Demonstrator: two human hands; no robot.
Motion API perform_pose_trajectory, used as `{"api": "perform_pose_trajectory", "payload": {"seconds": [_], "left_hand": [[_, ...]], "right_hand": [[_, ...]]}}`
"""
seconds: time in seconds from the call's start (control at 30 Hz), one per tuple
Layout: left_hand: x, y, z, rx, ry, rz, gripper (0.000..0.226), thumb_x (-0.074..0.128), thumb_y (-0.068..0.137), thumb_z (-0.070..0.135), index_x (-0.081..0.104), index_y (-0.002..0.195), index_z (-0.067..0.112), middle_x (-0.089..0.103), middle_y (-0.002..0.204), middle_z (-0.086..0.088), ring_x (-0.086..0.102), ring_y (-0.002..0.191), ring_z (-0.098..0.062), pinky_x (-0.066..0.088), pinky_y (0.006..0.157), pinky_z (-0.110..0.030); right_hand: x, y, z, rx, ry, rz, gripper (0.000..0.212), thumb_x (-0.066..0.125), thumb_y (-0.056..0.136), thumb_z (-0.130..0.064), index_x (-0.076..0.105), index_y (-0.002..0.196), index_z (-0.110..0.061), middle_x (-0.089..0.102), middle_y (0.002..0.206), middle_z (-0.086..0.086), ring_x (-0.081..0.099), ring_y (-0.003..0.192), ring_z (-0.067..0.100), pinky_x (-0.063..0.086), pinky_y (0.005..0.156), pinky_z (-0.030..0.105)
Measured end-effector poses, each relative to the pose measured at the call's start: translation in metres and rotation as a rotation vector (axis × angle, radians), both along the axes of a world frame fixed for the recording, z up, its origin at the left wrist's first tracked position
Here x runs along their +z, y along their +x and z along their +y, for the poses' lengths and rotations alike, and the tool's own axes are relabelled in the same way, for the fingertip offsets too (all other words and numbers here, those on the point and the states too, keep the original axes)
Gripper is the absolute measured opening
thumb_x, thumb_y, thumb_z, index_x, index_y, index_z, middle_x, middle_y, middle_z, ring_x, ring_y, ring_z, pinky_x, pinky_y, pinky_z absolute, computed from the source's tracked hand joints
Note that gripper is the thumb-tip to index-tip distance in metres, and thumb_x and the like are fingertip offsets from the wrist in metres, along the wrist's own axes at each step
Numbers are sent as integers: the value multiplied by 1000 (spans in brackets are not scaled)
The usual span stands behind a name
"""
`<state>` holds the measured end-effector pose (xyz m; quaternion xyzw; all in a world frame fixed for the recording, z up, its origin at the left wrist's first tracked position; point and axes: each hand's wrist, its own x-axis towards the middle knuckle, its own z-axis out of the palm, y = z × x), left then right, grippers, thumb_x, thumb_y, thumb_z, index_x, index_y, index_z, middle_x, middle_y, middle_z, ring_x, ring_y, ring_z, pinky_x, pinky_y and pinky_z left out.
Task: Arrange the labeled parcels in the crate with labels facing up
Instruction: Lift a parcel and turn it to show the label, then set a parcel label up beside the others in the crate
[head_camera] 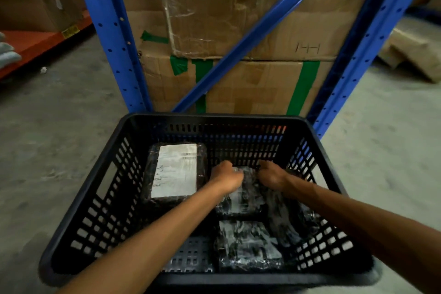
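A black slotted plastic crate (100, 200) stands on the floor in front of me. Inside at the left lies a large black-wrapped parcel (175, 172) with its white label facing up. At the middle right a smaller black-wrapped parcel (241, 200) lies under both my hands: my left hand (226, 175) grips its far left corner, my right hand (272, 175) its far right corner. Another wrapped parcel (248, 246) lies nearer me, a pale label showing through glossy film. A further dark parcel (290, 219) leans against the right wall.
Blue steel racking (107, 31) with a diagonal brace rises just behind the crate, holding large cardboard boxes (238, 31) with green tape. An orange shelf (33, 43) is at the far left. Flattened cardboard (415, 55) lies on the concrete floor to the right.
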<state>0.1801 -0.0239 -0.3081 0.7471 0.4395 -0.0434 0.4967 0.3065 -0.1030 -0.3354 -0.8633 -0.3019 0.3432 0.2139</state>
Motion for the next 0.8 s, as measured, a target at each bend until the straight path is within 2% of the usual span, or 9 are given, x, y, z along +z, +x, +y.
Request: {"api": "perform_pose_trajectory", "payload": {"seconds": [0.07, 0.1, 0.17, 0.23, 0.37, 0.53, 0.63, 0.7, 0.8], "left_hand": [[-14, 10, -5, 59, -51, 41, 28, 48, 97, 20, 58, 114, 1, 52, 86, -8, 43, 62, -15, 35, 61, -31], [-20, 13, -6, 89, -66, 50, 31, 47, 97, 20, 56, 121, 2, 54, 94, -9, 44, 64, -14, 36, 61, -30], [-32, 19, -3, 112, -63, 122, 47, 46, 98, 22, 44, 140, 1, 55, 126, -15, 58, 89, -21, 44, 69, -30], [-43, 23, 0, 137, 15, 217, 53, 48, 97, 22, 40, 144, -1, 43, 147, -18, 53, 124, -31, 48, 89, -32], [-58, 25, 1, 151, 95, 301, 66, 54, 92, 23, 31, 149, -2, 32, 156, -20, 39, 140, -35, 43, 107, -36], [-73, 20, -1, 91, 111, 372, 54, 54, 92, 13, 43, 143, -1, 49, 145, -18, 54, 127, -34, 50, 95, -33], [-75, 21, -3, 99, 53, 424, 70, 51, 95, 14, 17, 155, 1, 35, 155, -20, 44, 137, -36, 45, 101, -34], [-77, 23, -7, 124, 34, 445, 69, 41, 100, 15, 3, 157, 4, 26, 159, -21, 34, 142, -37, 39, 109, -36], [-79, 22, -9, 189, 95, 400, 50, 37, 101, 13, 33, 150, 4, 44, 149, -19, 48, 134, -36, 45, 101, -35]], "right_hand": [[-6, -3, 8, 20, -31, 28, 26, 49, 93, -1, 58, 117, -7, 57, 87, 5, 55, 76, 18, 48, 66, 18], [-13, -4, 14, 42, -72, 44, 34, 46, 97, -4, 52, 130, 0, 60, 98, 10, 59, 85, 24, 48, 76, 21], [-25, -6, 23, 82, -221, -24, 52, 42, 101, -15, 31, 147, 7, 48, 142, 22, 52, 126, 34, 40, 102, 31], [-33, -7, 30, 93, -350, -74, 64, 40, 104, -20, 10, 155, 4, 23, 161, 20, 32, 146, 34, 32, 115, 35], [-50, -16, 37, 153, -468, -143, 66, 35, 105, -21, 0, 154, 5, 3, 165, 22, 7, 152, 37, 13, 123, 44], [-76, -25, 50, 167, -608, -231, 76, 40, 101, -28, -6, 157, -6, -18, 163, 22, -10, 150, 45, 13, 121, 54], [-74, -26, 53, 146, -638, -227, 83, 45, 99, -29, -12, 156, -8, -13, 165, 20, -4, 151, 44, 17, 121, 52], [-66, -24, 45, 68, -555, -164, 79, 45, 99, -24, -4, 154, 5, 5, 163, 27, 6, 150, 45, 13, 121, 50], [-49, -14, 33, 144, -408, -55, 54, 42, 97, -13, 36, 143, 14, 29, 154, 35, 22, 145, 48, 15, 119, 51]]}}
